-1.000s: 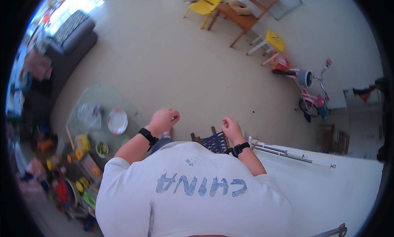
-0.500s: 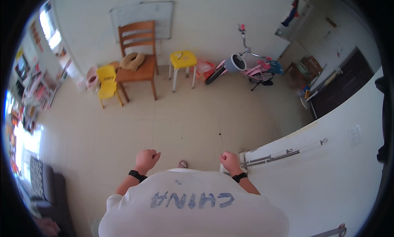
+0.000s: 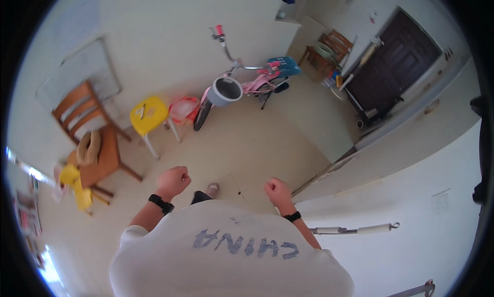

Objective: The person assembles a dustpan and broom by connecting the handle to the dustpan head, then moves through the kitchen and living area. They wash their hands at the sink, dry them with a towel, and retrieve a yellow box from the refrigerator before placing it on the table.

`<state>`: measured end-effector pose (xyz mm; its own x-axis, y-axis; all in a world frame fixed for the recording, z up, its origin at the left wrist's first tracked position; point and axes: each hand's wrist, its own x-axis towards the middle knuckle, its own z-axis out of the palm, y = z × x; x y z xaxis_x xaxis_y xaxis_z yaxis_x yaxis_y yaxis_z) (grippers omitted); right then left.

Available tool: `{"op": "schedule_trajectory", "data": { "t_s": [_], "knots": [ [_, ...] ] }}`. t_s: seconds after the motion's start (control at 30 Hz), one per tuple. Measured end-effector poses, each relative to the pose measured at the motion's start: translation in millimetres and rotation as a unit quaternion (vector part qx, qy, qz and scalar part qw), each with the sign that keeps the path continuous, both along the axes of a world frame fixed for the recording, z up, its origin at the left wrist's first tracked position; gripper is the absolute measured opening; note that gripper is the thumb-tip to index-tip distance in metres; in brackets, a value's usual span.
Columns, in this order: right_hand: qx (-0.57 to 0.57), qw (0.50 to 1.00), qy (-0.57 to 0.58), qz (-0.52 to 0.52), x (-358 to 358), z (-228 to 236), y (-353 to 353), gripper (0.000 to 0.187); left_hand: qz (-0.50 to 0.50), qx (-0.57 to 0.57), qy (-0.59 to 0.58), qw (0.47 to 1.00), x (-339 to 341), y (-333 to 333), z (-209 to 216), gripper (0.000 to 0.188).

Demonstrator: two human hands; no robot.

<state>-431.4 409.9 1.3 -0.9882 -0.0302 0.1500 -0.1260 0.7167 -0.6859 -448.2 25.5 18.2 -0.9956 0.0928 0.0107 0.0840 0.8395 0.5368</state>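
My left hand (image 3: 174, 182) is curled into a fist in front of my chest, with a black band (image 3: 161, 204) on the wrist. No object shows in it. At the other side, my right hand (image 3: 278, 192) is also a fist, with nothing seen between its fingers. It wears a black band (image 3: 292, 216) too and is close to the white wall edge on the right. Both hands hang in the air above the tiled floor (image 3: 242, 158), well apart from each other. Below them, one foot in a sandal (image 3: 213, 188) shows past my white shirt (image 3: 226, 266).
Ahead stand a pink bicycle (image 3: 262, 84) with a grey basket, a yellow stool (image 3: 149, 115) and a red bag (image 3: 183, 110). A wooden chair (image 3: 105, 147) holding a neck pillow is at left. Poles (image 3: 355, 229) line the right wall; a dark door (image 3: 396, 57) is far right.
My view has turned right: chair, stool and bicycle have shifted left and the door shows more fully. I have come closer to them. Both hands remain in fists.
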Motion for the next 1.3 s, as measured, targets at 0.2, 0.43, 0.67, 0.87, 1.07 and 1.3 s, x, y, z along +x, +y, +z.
{"op": "schedule_trajectory", "data": {
  "t_s": [0.2,0.43,0.67,0.87,1.07,1.3],
  "knots": [
    [-0.06,0.97,-0.044,-0.23,-84.8,26.5,73.7,0.03,-0.198,0.099,-0.006,0.975,-236.6,114.0,7.2,0.021],
    [0.012,0.92,-0.07,-0.386,-125.7,0.5,170.8,0.033,-0.456,0.112,0.023,0.882,-430.6,323.2,16.4,0.022],
    [-0.002,0.916,-0.062,-0.397,-294.7,2.9,341.5,0.019,-0.449,0.11,-0.024,0.887,-584.8,493.3,10.6,0.014],
    [0.07,0.977,-0.004,-0.201,-532.7,31.0,463.5,0.027,-0.329,0.128,-0.003,0.936,-717.3,562.1,11.8,0.016],
    [0.082,0.982,-0.01,-0.167,-743.8,25.0,565.0,0.019,-0.265,0.065,-0.025,0.962,-883.8,639.1,-4.8,0.027],
    [0.042,0.969,-0.028,-0.242,-900.0,41.9,698.8,0.022,-0.323,0.117,0.063,0.937,-1097.4,805.1,26.0,0.036]
  ]
}}
